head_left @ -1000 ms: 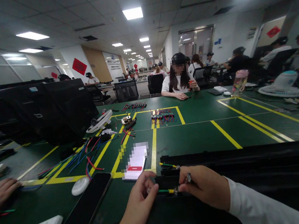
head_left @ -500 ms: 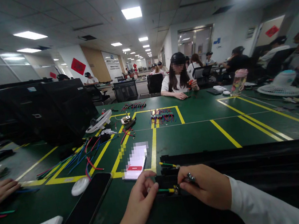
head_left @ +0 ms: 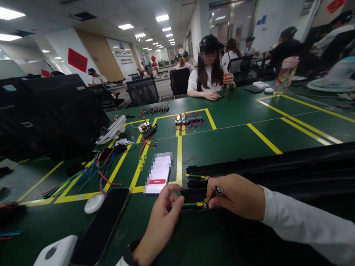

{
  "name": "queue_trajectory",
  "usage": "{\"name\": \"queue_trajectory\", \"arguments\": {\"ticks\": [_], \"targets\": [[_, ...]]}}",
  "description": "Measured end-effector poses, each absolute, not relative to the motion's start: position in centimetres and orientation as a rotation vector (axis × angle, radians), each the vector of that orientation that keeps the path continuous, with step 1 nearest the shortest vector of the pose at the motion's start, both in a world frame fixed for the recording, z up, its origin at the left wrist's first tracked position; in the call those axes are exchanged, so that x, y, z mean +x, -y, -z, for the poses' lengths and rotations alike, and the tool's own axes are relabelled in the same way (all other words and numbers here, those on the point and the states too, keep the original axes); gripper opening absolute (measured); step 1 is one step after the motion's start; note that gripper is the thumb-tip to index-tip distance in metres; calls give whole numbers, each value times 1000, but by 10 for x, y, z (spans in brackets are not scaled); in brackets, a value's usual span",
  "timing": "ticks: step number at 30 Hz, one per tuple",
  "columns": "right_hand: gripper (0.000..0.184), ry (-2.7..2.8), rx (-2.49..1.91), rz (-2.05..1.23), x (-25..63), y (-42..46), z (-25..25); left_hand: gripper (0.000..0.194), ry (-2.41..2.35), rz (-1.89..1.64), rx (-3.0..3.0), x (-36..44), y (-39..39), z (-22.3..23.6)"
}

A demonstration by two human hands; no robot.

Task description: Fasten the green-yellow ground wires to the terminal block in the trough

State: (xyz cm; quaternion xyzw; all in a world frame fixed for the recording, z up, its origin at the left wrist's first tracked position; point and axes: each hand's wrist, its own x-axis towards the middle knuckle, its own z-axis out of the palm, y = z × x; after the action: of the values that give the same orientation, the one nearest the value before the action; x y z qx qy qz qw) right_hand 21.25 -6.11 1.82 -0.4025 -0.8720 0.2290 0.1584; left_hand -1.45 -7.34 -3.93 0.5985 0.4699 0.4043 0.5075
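"So, where are the two hands?"

"Over the near part of the dark green tabletop (head_left: 226, 152). The left hand (head_left: 167, 208) pinches a short green-and-yellow wire (head_left: 193, 204) between thumb and forefinger; the right hand (head_left: 238, 197) is closed round a small silvery metal piece (head_left: 218, 190), fingertips at the wire's metal end."

"And that wire?"

"Between the hands, by the left ends of the long black bars (head_left: 282, 160)."

"What room is around them?"

"The bars run past the right forearm towards the right edge, bounding its far side. A phone with a bright screen (head_left: 157, 177) lies just beyond the left fingers; a flat black phone (head_left: 102, 230) lies farther left, apart from the wrist. Past the bars, green surface reaches a strip of yellow tape (head_left: 265, 139)."

"Any writing?"

"A black 3 on the flat white rounded slab (head_left: 47, 263), lower left. The white wall sign's (head_left: 121, 55) lettering is too small to read."
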Motion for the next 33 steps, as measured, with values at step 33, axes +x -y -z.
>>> {"name": "queue_trajectory", "arguments": {"ticks": [33], "targets": [[10, 2467, -1144, -640, 211, 65, -19, 27, -1141, -936, 1424, -16, 74, 35]]}}
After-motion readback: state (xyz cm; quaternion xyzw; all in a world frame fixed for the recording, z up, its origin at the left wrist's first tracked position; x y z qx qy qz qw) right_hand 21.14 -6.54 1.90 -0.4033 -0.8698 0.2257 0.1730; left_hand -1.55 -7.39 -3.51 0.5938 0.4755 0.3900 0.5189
